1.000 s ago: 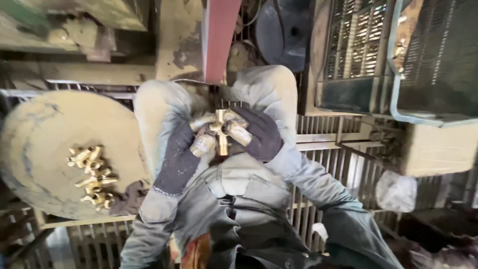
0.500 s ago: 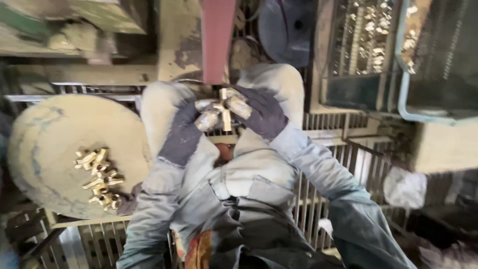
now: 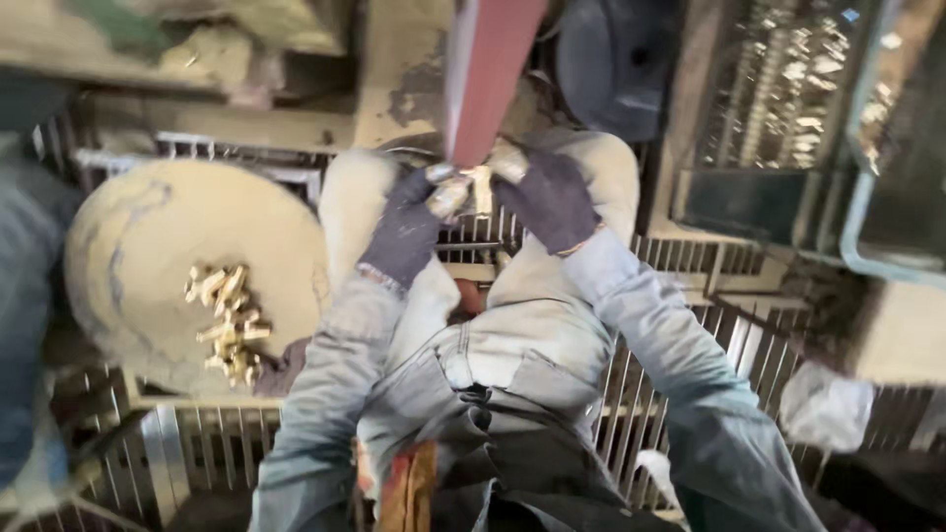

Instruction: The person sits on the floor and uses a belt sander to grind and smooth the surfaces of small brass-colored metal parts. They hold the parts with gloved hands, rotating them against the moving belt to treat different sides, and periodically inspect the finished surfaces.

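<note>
Left hand: the dark-gloved left hand (image 3: 406,232) is raised over the knees, its fingers curled round one end of a small brass-coloured metal fitting (image 3: 471,189).
Right hand: the dark-gloved right hand (image 3: 548,200) is closed on the other end of the same fitting, so the piece is pinched between both hands.
Fitting: it is held just at the lower end of a reddish-brown upright abrasive belt (image 3: 485,69), seemingly touching it; whether real contact is made cannot be told, as the picture is blurred.
Why held so: a grip from both ends is judged to steady the small piece against the belt and to keep the fingers off it.
Stock: a heap of similar brass-coloured fittings (image 3: 227,320) lies on a round, dusty tan disc-shaped counter (image 3: 148,246), near the left elbow, probably for easy reach.
Surroundings: a slatted metal floor grating (image 3: 690,355) lies beneath the legs; a wire-mesh metal crate (image 3: 778,108) with more pale pieces stands to the right.
Obstructions: the knees in pale grey trousers (image 3: 522,335) crowd the space below the hands; a blue-sleeved figure (image 3: 25,296) is at the left edge.
</note>
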